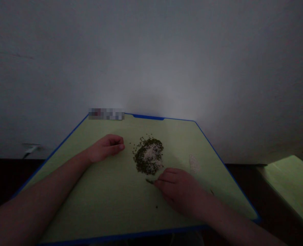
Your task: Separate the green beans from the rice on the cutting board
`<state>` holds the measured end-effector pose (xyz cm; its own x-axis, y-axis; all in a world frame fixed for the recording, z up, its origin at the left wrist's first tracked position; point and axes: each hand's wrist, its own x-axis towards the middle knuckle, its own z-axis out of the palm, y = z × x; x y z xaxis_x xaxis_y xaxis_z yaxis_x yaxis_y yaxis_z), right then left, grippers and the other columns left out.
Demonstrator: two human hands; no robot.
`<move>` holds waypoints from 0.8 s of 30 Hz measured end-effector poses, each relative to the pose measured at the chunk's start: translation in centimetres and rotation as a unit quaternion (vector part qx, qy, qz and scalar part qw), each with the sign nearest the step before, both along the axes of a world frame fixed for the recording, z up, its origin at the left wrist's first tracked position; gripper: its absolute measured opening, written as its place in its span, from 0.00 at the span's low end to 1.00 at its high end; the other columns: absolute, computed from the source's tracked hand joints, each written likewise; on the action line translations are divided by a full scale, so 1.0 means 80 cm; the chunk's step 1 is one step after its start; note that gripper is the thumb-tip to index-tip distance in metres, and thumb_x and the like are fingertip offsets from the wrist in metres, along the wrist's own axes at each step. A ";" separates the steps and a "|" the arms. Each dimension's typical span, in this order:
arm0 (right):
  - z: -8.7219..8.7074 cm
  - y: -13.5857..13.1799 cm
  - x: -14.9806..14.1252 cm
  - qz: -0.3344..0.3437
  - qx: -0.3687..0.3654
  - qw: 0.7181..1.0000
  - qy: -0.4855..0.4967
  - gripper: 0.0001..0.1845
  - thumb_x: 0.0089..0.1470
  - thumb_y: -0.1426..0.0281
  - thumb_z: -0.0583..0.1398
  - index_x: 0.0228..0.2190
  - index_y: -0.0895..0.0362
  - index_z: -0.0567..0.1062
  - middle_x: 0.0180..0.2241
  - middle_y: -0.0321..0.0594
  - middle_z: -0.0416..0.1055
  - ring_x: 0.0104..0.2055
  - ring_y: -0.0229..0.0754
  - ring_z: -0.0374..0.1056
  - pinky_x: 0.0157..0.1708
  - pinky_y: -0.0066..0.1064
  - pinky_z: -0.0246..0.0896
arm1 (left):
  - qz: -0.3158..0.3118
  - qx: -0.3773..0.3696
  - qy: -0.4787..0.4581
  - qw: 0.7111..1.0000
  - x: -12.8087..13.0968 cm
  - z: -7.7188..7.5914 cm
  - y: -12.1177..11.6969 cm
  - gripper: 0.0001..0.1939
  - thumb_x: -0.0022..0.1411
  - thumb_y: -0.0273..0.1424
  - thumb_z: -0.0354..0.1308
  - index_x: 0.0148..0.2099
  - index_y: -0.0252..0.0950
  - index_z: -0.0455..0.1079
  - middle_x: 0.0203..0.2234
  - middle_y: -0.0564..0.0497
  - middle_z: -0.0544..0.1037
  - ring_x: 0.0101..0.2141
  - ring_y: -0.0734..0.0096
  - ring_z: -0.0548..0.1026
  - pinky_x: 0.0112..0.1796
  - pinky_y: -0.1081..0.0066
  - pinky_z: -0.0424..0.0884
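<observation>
A pile of dark green, bean-like grains (140, 160) lies mid-table, with pale rice-like grains (151, 155) heaped over its middle and right side. Left of it, my left hand (107, 147) rests on the tabletop, loosely curled closed, with nothing visible in it. My right hand (178, 186) is low at the table, just below and right of the pile. Its fingers pinch a small slender dark object (149, 181) whose tip points left, near the pile's lower edge; the rest is hidden by the fingers. A smaller patch of pale grains (194, 164) lies beyond the right hand.
The pale tabletop (97, 205) has a blue edge and stands against a grey wall (151, 61). A blurred-out flat item (106, 114) sits at the back left corner. One dark grain (156, 206) lies near the front. Another light surface (292, 184) stands at right.
</observation>
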<state>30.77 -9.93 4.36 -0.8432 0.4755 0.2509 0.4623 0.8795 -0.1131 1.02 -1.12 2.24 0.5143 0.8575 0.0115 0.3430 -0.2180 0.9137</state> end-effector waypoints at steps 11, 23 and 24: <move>0.017 -0.010 0.049 -0.093 -0.051 0.992 0.065 0.15 0.56 0.78 0.53 0.41 0.61 0.75 0.33 0.44 0.75 0.34 0.42 0.69 0.33 0.33 0.66 | 0.005 -0.010 -0.006 1.000 0.001 0.002 -0.001 0.18 0.56 0.42 0.53 0.22 0.35 0.58 0.14 0.58 0.57 0.17 0.79 0.55 0.19 0.76 0.51; 0.006 -0.023 0.014 -0.131 -0.180 0.974 0.038 0.15 0.56 0.77 0.53 0.41 0.59 0.77 0.33 0.43 0.74 0.35 0.41 0.69 0.35 0.31 0.64 | 0.008 -0.004 -0.005 1.000 0.000 -0.001 -0.002 0.18 0.57 0.42 0.53 0.23 0.35 0.58 0.14 0.58 0.57 0.17 0.79 0.54 0.18 0.77 0.50; 0.006 -0.024 0.008 -0.124 -0.184 0.974 0.035 0.15 0.56 0.77 0.54 0.41 0.59 0.77 0.33 0.43 0.74 0.35 0.41 0.69 0.36 0.31 0.64 | 0.010 -0.012 -0.006 1.000 0.000 -0.002 -0.002 0.18 0.56 0.42 0.53 0.23 0.35 0.58 0.14 0.58 0.57 0.17 0.79 0.54 0.18 0.77 0.50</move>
